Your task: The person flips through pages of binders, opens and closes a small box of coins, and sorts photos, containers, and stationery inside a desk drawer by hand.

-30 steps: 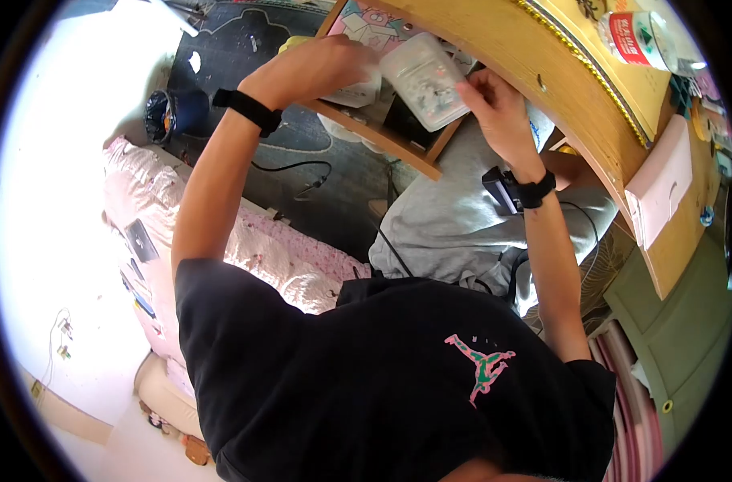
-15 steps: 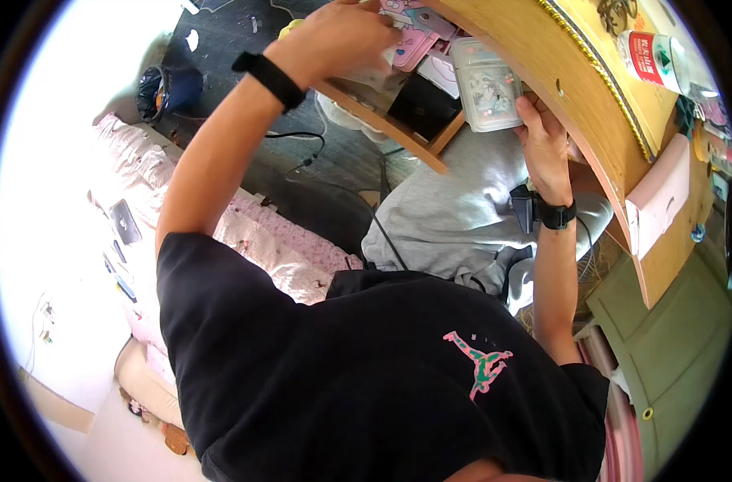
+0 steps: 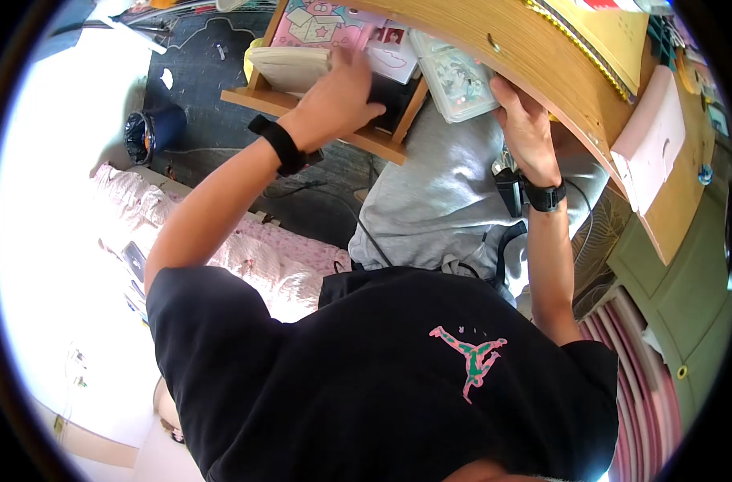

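A clear plastic case point(image 3: 458, 84) with small printed pieces inside is held by my right hand point(image 3: 528, 132), the thumb on its near edge, at the desk's edge. My left hand point(image 3: 338, 100) is over the open wooden drawer point(image 3: 370, 145), thumb spread from the fingers and fingertips blurred. They are close to a cream, book-like item point(image 3: 290, 68) standing in the drawer; contact is unclear. Behind lies a pink printed item with a cartoon box point(image 3: 318, 28). A white card with small photos point(image 3: 394, 60) and a black item point(image 3: 394, 100) are also in the drawer.
The wooden desk point(image 3: 579, 104) runs along the upper right, with a pink box point(image 3: 647, 140) near its edge. A dark bin point(image 3: 161, 132) stands on the floor at left, near pink floral bedding point(image 3: 253, 253). A cable point(image 3: 354, 217) hangs by my legs.
My left hand has come down and toward me from the drawer's far end, over its near part. More of the drawer shows. My right hand still holds the case; the view has shifted.
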The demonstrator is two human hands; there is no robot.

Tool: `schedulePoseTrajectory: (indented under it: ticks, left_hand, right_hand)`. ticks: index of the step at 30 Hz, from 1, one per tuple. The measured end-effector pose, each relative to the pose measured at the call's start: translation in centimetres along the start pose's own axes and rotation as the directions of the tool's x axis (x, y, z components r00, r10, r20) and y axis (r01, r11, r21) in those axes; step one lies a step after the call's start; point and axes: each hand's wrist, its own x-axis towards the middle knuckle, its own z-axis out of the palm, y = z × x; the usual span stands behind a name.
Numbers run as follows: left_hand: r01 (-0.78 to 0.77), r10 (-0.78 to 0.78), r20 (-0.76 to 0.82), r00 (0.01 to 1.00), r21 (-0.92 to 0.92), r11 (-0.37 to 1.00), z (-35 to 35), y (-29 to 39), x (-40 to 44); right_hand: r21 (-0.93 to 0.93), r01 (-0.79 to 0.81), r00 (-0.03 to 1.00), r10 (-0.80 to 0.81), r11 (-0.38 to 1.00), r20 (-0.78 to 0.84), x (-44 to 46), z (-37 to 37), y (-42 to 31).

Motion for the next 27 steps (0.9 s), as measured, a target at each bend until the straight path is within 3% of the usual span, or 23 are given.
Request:
schedulePoseTrajectory:
  ticks: [1, 2, 4, 5, 6, 8, 9, 11, 14, 16, 18, 21, 25, 27]
  left_hand:
    - [0.004, -0.006, -0.010, 1.000, -0.131, 0.991, -0.6, 0.2, 0.4]
    - [0.004, -0.004, -0.001, 1.000, -0.130, 0.992, -0.6, 0.3, 0.5]
    - [0.142, -0.142, 0.018, 0.990, -0.226, 0.964, -0.5, -0.2, 1.1]
    - [0.032, -0.044, -0.073, 0.996, -0.167, 0.986, 0.7, -1.1, 0.9]
    - [0.034, -0.045, -0.069, 0.997, -0.161, 0.986, 0.4, -1.6, 0.9]
    - [-0.157, 0.143, -0.087, 0.986, -0.189, 0.969, -0.4, -2.7, 1.0]
    - [-0.161, 0.149, -0.077, 0.986, -0.188, 0.969, -1.3, -2.7, 1.1]
    - [-0.040, 0.078, 0.168, 0.983, -0.219, 0.975, -4.3, -2.1, 1.5]
    - [-0.116, 0.162, 0.158, 0.974, -0.264, 0.957, -6.2, -2.1, 1.9]
    - [-0.135, 0.184, 0.222, 0.957, -0.217, 0.967, -8.4, -0.8, 2.0]
    - [-0.163, 0.174, 0.282, 0.943, -0.062, 0.985, -9.2, -0.5, 2.0]
    - [-0.247, 0.236, 0.321, 0.917, -0.005, 0.969, -7.6, -1.3, 2.6]
    - [-0.282, 0.234, 0.314, 0.920, 0.117, 0.952, -4.6, -2.4, 2.7]
    - [-0.437, 0.388, 0.255, 0.886, 0.175, 0.882, -4.0, -2.6, 2.7]
  right_hand:
    - [-0.009, -0.006, 1.000, 0.006, 1.000, -0.005, 0.0, 0.0, 0.1]
    - [0.021, -0.004, 1.000, 0.004, 1.000, -0.025, -0.1, 0.2, 0.0]
    - [0.059, -0.004, 0.999, 0.006, 0.998, -0.045, -0.2, 1.0, -0.5]
    - [0.087, 0.019, 0.997, -0.012, 0.996, -0.073, -0.3, 1.6, -0.9]
    - [0.113, 0.042, 0.994, -0.031, 0.993, -0.103, -0.4, 1.8, -1.1]
    - [0.066, 0.031, 0.995, -0.024, 0.997, -0.096, -0.4, 1.3, -0.9]
    - [0.011, 0.018, 0.996, -0.017, 1.000, -0.089, -0.5, 0.8, -0.7]
    - [0.000, -0.008, 0.998, 0.008, 1.000, -0.063, -0.4, 0.0, 0.0]
    - [-0.030, -0.047, 0.999, 0.046, 0.998, -0.029, -0.3, -0.2, 0.0]
    - [-0.046, -0.070, 0.997, 0.069, 0.996, -0.028, -0.4, -0.2, 0.2]
    - [-0.014, 0.062, 0.998, -0.061, 0.998, 0.008, -0.1, -0.2, 0.6]
    - [-0.001, -0.007, 1.000, 0.007, 1.000, -0.002, -0.3, -0.1, 0.4]
    - [0.037, 0.050, 0.999, -0.049, 0.998, -0.013, -0.3, 0.2, 0.5]
    - [0.010, 0.058, 0.998, -0.058, 0.998, 0.000, -0.3, 0.1, 0.4]
